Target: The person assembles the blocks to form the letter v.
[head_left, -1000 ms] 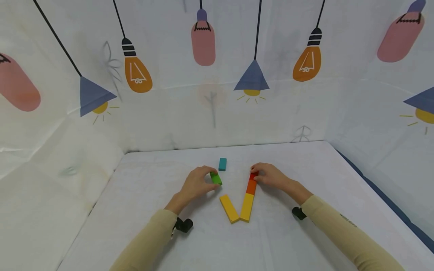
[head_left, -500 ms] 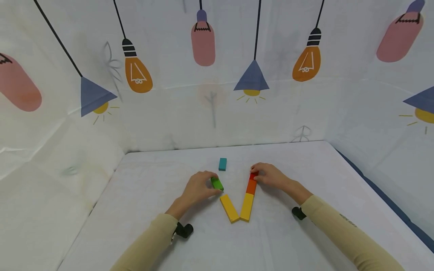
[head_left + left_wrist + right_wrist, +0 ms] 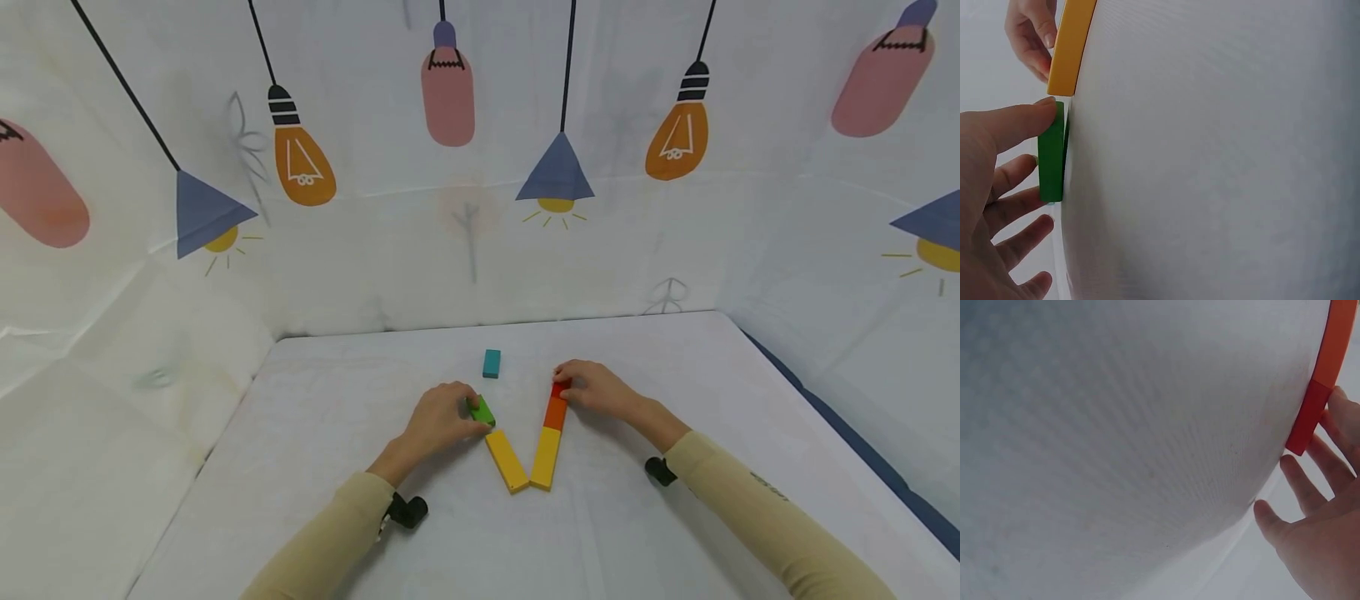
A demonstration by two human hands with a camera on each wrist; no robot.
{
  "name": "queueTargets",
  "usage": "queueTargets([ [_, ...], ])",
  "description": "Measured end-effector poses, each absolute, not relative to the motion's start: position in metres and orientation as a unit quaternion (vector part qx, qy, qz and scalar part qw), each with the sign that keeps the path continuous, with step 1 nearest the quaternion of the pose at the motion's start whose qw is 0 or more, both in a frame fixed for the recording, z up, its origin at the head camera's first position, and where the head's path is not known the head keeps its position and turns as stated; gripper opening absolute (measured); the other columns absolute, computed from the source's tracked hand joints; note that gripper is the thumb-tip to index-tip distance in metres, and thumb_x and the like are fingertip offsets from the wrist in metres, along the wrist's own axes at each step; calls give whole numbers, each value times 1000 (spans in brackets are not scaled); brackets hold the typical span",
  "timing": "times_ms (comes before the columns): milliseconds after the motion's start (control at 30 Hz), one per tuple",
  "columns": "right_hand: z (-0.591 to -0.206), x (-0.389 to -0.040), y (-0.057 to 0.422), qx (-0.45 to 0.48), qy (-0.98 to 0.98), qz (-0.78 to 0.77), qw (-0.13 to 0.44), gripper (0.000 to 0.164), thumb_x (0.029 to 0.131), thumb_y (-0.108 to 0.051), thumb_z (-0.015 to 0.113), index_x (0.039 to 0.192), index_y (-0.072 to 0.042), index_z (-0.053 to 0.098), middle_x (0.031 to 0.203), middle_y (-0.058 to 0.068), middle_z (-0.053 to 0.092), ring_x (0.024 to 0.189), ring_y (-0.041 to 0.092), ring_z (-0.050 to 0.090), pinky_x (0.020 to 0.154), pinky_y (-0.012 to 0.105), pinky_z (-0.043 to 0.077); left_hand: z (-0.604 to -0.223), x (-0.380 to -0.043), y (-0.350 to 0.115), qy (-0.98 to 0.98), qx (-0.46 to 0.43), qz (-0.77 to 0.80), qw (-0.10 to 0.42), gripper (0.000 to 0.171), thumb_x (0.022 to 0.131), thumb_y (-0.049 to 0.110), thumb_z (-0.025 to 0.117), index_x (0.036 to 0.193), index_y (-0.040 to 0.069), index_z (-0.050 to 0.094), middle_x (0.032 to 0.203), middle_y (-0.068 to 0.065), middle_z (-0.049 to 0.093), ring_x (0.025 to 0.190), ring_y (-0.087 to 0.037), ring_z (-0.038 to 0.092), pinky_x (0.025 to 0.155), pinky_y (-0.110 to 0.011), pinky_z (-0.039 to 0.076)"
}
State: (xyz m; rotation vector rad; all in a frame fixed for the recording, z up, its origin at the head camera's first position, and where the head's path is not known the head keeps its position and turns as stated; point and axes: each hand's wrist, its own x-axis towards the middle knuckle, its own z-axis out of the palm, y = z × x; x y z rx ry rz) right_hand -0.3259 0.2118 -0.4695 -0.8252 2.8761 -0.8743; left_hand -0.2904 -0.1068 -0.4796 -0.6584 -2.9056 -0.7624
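Observation:
My left hand [image 3: 442,419] pinches a green block [image 3: 484,412] between thumb and fingers, just beyond the far end of the left yellow block [image 3: 507,462]. In the left wrist view the green block [image 3: 1051,153] is close to the yellow one [image 3: 1071,50], slightly out of line with it. My right hand [image 3: 600,392] holds the red block [image 3: 1310,419] at the far end of the right row, its fingers covering part of it. That row continues with an orange block [image 3: 555,412] and another yellow block [image 3: 546,458]. Both yellow blocks meet at their near ends, forming a V.
A teal block [image 3: 491,363] lies farther back on the white-covered table [image 3: 337,375], beyond the green one. Behind the table hangs a white cloth [image 3: 360,250] printed with lamps and bulbs.
My left hand has brought the green block nearer to me, up to the far end of the left yellow block. The right hand stays in place on the red block.

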Motion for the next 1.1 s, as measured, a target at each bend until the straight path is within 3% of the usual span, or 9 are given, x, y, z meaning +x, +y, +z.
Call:
queueTargets([
  [367,-467,-321,211,-260,922,-287,12,25,92,-3,65,116,1,69,127,19,65,121,39,58,108,56,44,-479,-291,-108,-946,-225,-235,15,31,82,48,78,95,25,64,104,11,66,93,-10,56,90,-33,48],
  [1100,-469,-323,210,-263,925,-273,-3,25,91,-5,67,116,0,70,128,18,65,122,38,58,107,55,44,-480,-289,-105,-938,-234,-255,0,23,89,43,73,95,24,62,104,10,64,94,-8,57,86,-30,50],
])
